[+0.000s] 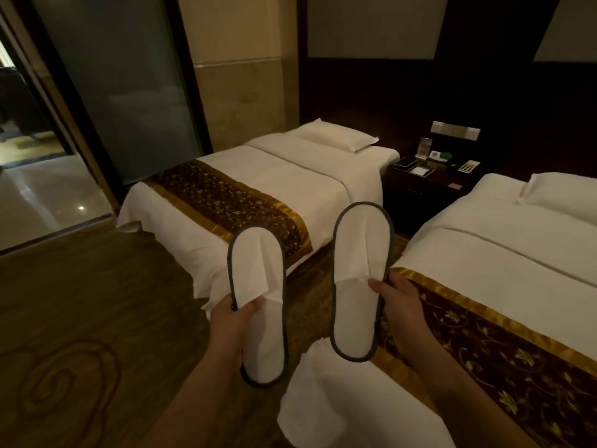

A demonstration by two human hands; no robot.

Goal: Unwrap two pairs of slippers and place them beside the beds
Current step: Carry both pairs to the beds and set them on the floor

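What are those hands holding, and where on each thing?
One white slipper each: the left hand pinches the left slipper at its side edge, mid-length; the right hand does likewise on the right slipper.

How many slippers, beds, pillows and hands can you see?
Slippers: 2, one in the left hand, one in the right hand
Beds: 2, far bed and near bed
Pillows: 2, one on the far bed, one on the near bed
Hands: 2, left hand and right hand
Total: 8
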